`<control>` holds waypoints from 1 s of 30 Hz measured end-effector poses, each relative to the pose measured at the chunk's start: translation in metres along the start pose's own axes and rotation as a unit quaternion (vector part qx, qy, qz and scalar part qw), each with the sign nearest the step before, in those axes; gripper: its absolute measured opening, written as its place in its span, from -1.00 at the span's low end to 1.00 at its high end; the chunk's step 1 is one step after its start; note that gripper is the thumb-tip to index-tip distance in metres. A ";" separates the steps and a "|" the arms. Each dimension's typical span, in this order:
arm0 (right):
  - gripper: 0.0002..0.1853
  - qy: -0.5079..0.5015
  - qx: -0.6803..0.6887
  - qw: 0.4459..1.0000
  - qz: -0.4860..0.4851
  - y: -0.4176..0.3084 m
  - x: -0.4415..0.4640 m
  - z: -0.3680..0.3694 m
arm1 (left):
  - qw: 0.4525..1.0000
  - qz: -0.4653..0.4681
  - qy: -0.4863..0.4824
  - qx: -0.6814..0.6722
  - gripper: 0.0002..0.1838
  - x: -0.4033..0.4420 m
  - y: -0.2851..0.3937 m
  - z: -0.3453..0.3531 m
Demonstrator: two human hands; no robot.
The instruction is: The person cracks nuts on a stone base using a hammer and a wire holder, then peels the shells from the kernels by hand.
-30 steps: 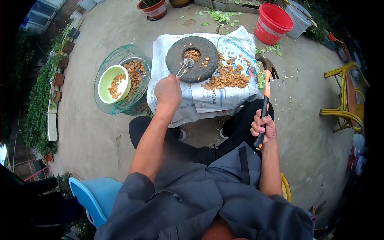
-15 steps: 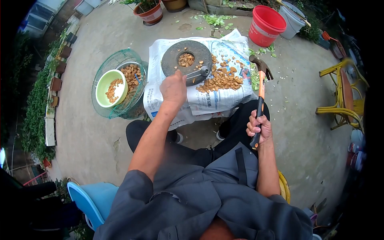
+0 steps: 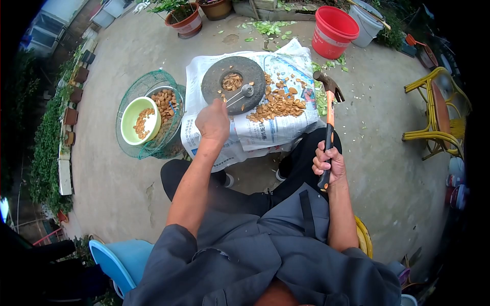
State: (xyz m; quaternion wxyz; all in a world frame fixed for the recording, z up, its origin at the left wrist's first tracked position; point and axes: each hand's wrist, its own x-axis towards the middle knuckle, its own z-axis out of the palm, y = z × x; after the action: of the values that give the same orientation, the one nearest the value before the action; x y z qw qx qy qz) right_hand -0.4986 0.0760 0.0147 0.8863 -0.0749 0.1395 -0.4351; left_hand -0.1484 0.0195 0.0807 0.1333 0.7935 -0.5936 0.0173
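My left hand [image 3: 213, 122] is closed on a metal wire tool with a coiled end [image 3: 247, 91], held over the near edge of a round dark stone [image 3: 214, 70]. Broken brown shell pieces [image 3: 233, 81] fill the hollow in the stone's middle, and a few bits lie on its top. To the stone's right, a heap of brown shells [image 3: 280, 107] covers part of the newspaper [image 3: 196, 133]. My right hand [image 3: 331, 164] grips the black and orange handle of a claw hammer [image 3: 330, 112], its head pointing away from me above the newspaper's right side.
Left of the newspaper, a green mesh basket [image 3: 133, 91] holds a pale green bowl [image 3: 128, 120] with kernels beside brown nuts in their shells [image 3: 166, 102]. A red bucket [image 3: 332, 38] stands at the back, a bamboo chair [image 3: 439, 115] to the right, a blue bucket [image 3: 127, 257] behind left.
My left hand has drawn slightly towards me and left, with the wire tool's coil lifting and turning over the stone. My right hand and the hammer stay nearly still. The view has shifted slightly.
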 end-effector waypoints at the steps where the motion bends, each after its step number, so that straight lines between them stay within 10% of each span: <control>1: -0.80 -0.001 -0.003 1.000 0.001 0.000 -0.001 0.001 | 1.000 -0.013 0.011 0.006 -0.74 0.004 -0.001 0.000; 19: -0.80 -0.010 -0.001 1.000 0.009 -0.002 0.000 0.000 | 0.995 -0.071 0.056 -0.031 -0.76 0.050 -0.023 -0.002; 30: -0.83 -0.026 0.022 0.999 0.021 -0.003 -0.002 -0.005 | 0.990 -0.098 -0.091 -0.053 -0.77 0.064 -0.033 0.002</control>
State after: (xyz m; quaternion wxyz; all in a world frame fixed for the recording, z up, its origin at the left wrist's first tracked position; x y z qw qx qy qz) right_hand -0.5035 0.0751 0.0112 0.9001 -0.0639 0.1083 -0.4171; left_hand -0.0982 -0.0320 0.0844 0.1210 0.8378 -0.5231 -0.0996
